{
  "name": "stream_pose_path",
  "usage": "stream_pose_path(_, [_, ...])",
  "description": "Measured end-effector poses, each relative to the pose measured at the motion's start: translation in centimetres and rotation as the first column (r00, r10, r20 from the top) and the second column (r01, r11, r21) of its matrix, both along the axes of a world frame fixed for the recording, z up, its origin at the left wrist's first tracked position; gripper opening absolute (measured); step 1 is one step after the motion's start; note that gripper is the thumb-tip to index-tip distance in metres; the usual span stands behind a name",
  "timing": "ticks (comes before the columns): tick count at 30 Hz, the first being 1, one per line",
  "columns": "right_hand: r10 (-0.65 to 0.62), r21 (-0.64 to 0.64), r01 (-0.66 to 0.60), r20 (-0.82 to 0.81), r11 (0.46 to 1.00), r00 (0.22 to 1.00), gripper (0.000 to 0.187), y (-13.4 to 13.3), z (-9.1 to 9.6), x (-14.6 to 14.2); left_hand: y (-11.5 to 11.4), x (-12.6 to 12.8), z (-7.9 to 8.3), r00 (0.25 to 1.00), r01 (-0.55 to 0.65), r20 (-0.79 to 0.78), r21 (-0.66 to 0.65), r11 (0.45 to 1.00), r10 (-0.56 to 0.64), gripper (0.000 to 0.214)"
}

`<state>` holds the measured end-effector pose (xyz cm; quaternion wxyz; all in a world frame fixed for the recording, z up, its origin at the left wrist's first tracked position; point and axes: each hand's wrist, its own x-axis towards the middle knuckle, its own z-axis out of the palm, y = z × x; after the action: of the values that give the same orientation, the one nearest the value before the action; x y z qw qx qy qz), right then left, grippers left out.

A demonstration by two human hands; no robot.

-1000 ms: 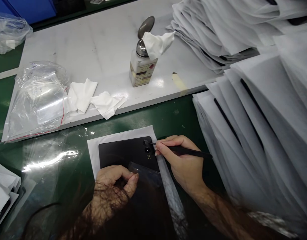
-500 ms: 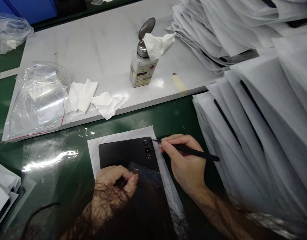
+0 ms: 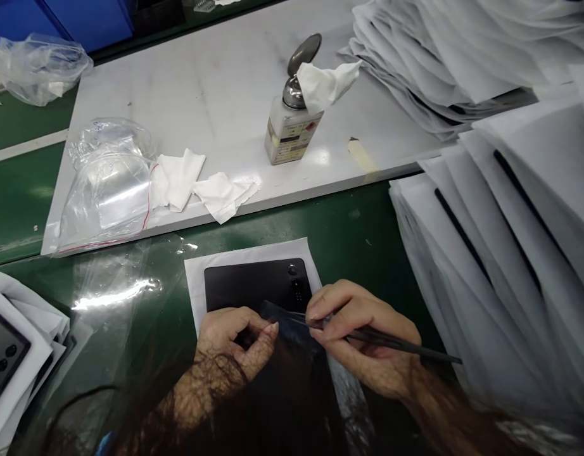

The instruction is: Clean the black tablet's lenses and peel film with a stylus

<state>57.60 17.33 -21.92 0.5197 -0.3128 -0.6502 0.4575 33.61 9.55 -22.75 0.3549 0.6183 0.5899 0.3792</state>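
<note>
A black tablet (image 3: 244, 285) lies back up, its camera lenses at the upper right corner, on a white foam sleeve (image 3: 196, 278). Thin clear film (image 3: 289, 326) stands partly lifted over the tablet's lower portion. At the film's left edge my left hand (image 3: 237, 339) is closed in a pinch on it, thumb against forefinger. My right hand (image 3: 365, 332) is closed round dark tweezers (image 3: 406, 345), whose tips reach left to the film's upper edge. Hair hanging in front of the camera hides the lower part of the tablet.
Beyond the tablet runs a raised light shelf (image 3: 235, 95) with a pump bottle (image 3: 292, 130), white wipes (image 3: 223, 195) and clear plastic bags (image 3: 111, 190). Stacks of white sleeves (image 3: 491, 209) crowd the right. More sleeved tablets (image 3: 4, 354) lie at the left edge.
My right hand with the tweezers has moved down from the camera corner to the film's edge. My left hand keeps its pinch. The whole view has shifted, so things sit further right.
</note>
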Motion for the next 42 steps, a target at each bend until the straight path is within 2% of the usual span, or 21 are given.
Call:
stream_pose_path(3, [-0.028,-0.003,0.028,0.011,1.000,1.000,0.029,0.0,-0.1,0.1,-0.1,0.2,0.0,1.000,-0.017,0.007,-0.004,1.000,0.017,0.024])
stream_pose_path(10, [0.012,0.000,-0.012,-0.011,1.000,1.000,0.032,-0.2,0.0,0.1,-0.1,0.5,-0.1,0.998,-0.046,0.031,-0.003,0.999,0.046,0.024])
stream_pose_path(15, [0.030,0.045,-0.029,-0.031,0.999,0.999,0.031,-1.4,-0.1,-0.1,0.0,1.0,-0.1,0.994,-0.100,0.040,-0.032,0.994,0.101,0.026])
stream_pose_path(16, [0.006,0.038,-0.004,-0.049,0.999,0.999,0.029,-1.7,-0.2,-0.3,0.0,1.1,-0.1,0.993,-0.110,0.044,-0.040,0.993,0.112,0.026])
stream_pose_path(18, [-0.122,-0.042,0.119,-0.098,0.992,0.988,0.026,-2.2,-0.6,-0.6,-0.2,1.4,-0.1,0.988,-0.140,0.049,-0.064,0.988,0.143,0.026])
stream_pose_path(20, [-0.304,-0.202,0.274,-0.136,0.940,0.943,0.024,-2.3,-1.4,-0.8,-0.4,1.7,-0.1,0.982,-0.181,0.044,-0.095,0.979,0.186,0.026])
stream_pose_path(22, [-0.451,-0.356,0.386,-0.120,0.851,0.884,0.026,-2.1,-2.3,-0.8,-0.7,2.1,0.0,0.972,-0.223,0.043,-0.119,0.968,0.230,0.029])
stream_pose_path(23, [-0.487,-0.403,0.412,-0.099,0.817,0.868,0.028,-1.9,-2.8,-0.8,-0.8,2.2,0.1,0.969,-0.235,0.047,-0.128,0.964,0.243,0.030])
stream_pose_path(25, [-0.513,-0.441,0.441,-0.054,0.782,0.857,0.033,-1.7,-3.5,-0.7,-0.9,2.6,0.2,0.964,-0.249,0.059,-0.140,0.958,0.259,0.032])
stream_pose_path(30, [-0.500,-0.439,0.435,-0.039,0.786,0.865,0.036,-1.6,-3.9,-1.0,-0.9,2.9,0.4,0.958,-0.261,0.081,-0.154,0.953,0.276,0.033])
stream_pose_path(42, [-0.468,-0.347,0.443,0.014,0.827,0.884,0.024,-1.3,-2.4,-1.2,-1.1,3.0,0.5,0.954,-0.266,0.096,-0.174,0.948,0.285,0.032])
